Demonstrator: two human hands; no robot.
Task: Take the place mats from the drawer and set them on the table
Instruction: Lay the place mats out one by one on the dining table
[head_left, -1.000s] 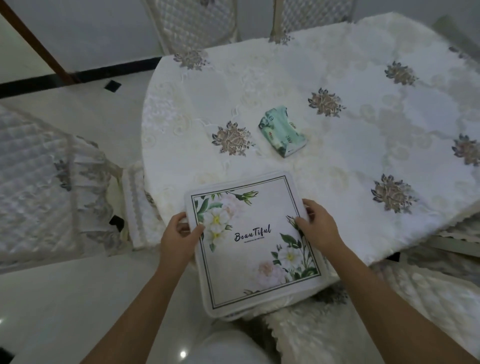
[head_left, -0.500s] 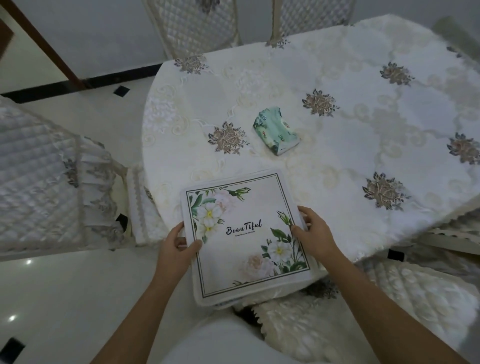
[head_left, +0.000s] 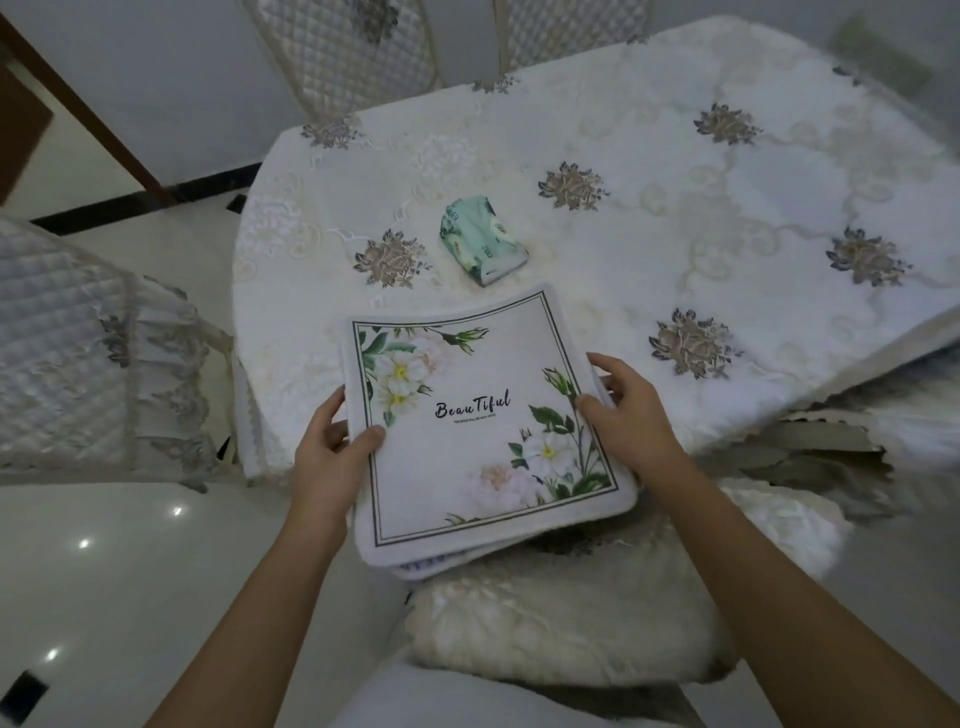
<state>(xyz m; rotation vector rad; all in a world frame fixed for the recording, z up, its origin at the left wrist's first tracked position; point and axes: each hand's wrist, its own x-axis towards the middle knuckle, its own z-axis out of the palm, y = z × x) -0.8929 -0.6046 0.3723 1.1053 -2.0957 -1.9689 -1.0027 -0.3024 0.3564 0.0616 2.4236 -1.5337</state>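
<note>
Closest in, a cream cushioned chair seat (head_left: 561, 623) sits below the stack. Both hands hold a stack of place mats (head_left: 483, 431), top one floral with "Beautiful" on it: left hand (head_left: 332, 457) pinching the left edge, thumb on top, right hand (head_left: 634, 415) gripping the right edge. The far part of the stack sits over the table (head_left: 675, 249) edge. Further out, a green tissue pack (head_left: 480, 245) lies on the embroidered tablecloth.
</note>
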